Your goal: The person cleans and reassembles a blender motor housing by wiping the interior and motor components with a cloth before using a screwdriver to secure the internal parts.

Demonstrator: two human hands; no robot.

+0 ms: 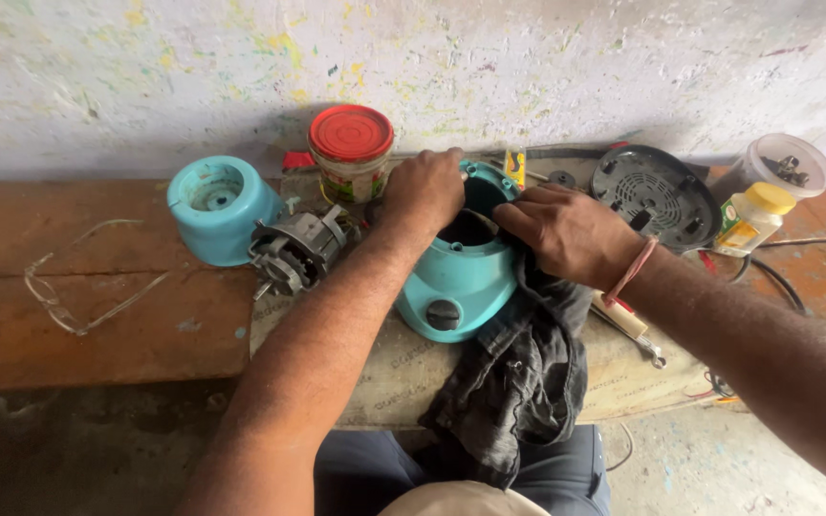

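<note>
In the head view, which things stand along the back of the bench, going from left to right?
Small teal housing → red-lidded jar → dark round vented plate → yellow-capped bottle → clear lidded tub.

A mixer housing [456, 272] stands on a board [623, 377] laid on a bench [69, 287] against a wall [528, 67]. The left hand [423, 191] rests on the housing's far rim; the right hand [566, 229] lies at its right edge, on a cloth [518, 373] hanging off the board's near side. Left of the housing lies a motor [298, 250], and left of that a cap-shaped housing part [219, 208]. A lidded jar [351, 153] stands behind them. To the right lie a vented base plate [657, 196], a small bottle [752, 218] and a tub [781, 167]. A wire loop [78, 287] lies far left.
</note>
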